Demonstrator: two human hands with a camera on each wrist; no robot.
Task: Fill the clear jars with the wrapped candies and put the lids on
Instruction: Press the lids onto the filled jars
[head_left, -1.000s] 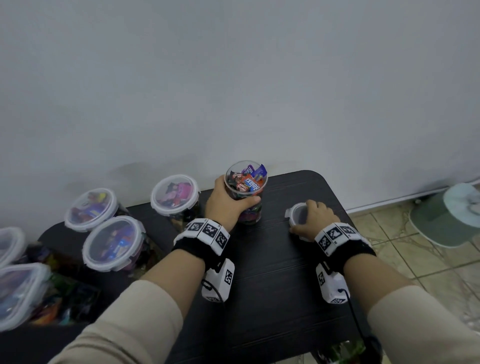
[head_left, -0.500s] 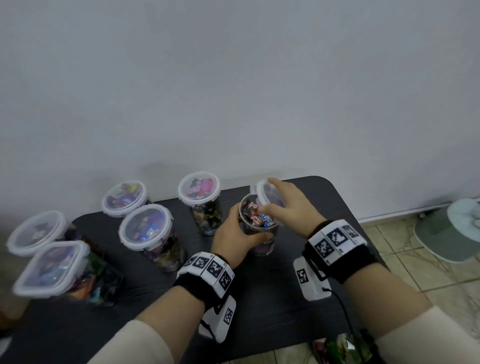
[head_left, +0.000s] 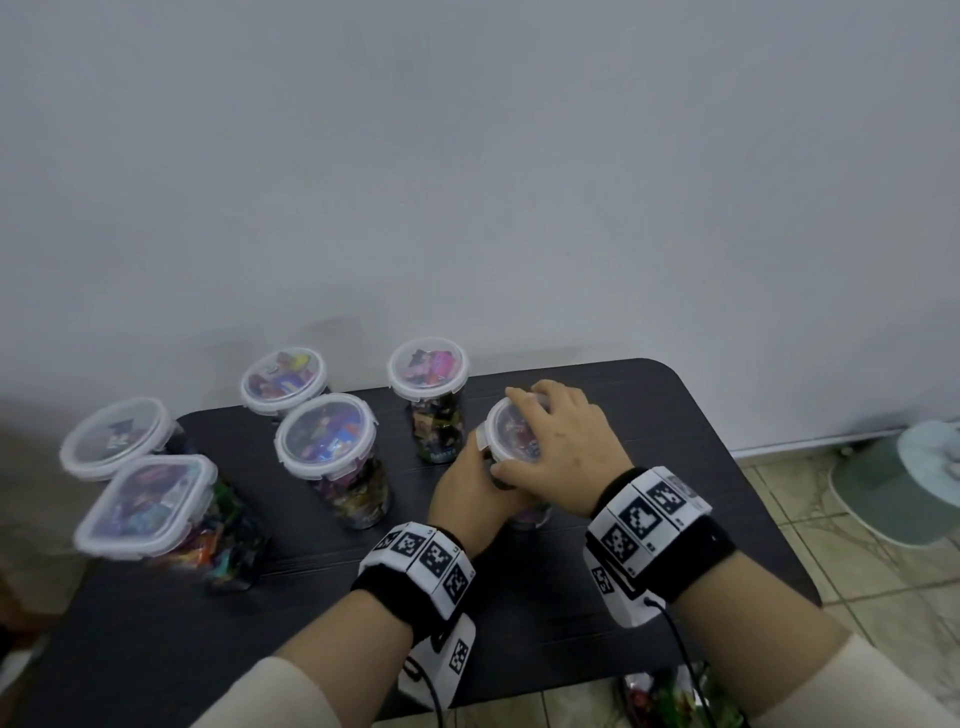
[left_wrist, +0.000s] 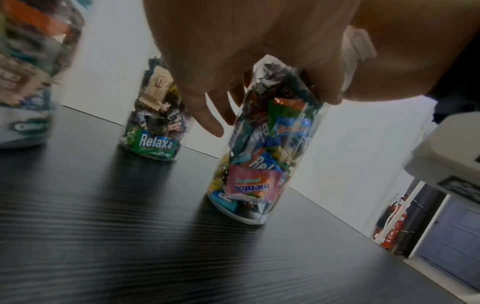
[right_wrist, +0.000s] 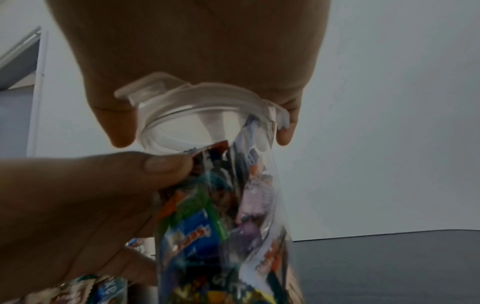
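A clear jar (left_wrist: 262, 156) packed with wrapped candies stands on the black table (head_left: 649, 415), right of centre. My left hand (head_left: 467, 493) grips its upper side, thumb (right_wrist: 116, 174) against the glass just below the rim. A translucent white lid (head_left: 506, 431) with clip tabs sits on the jar's mouth. My right hand (head_left: 556, 441) covers the lid (right_wrist: 202, 107) from above, fingertips curled down over its rim on both sides. The clip tabs stick out from the rim. Most of the jar (head_left: 530, 517) is hidden behind both hands in the head view.
Several lidded candy jars stand to the left: one close by (head_left: 428, 364), a wide one (head_left: 326, 434), one behind it (head_left: 283, 379), a square one (head_left: 148, 506) and a round one (head_left: 117, 436). A candy bag (head_left: 670, 696) lies below the table's near edge. A pale green object (head_left: 904, 488) sits on the tiled floor.
My right hand picked the lid up off the table, carried it left and set it on the jar's mouth. The left hand kept hold of the jar. The head view swung left.
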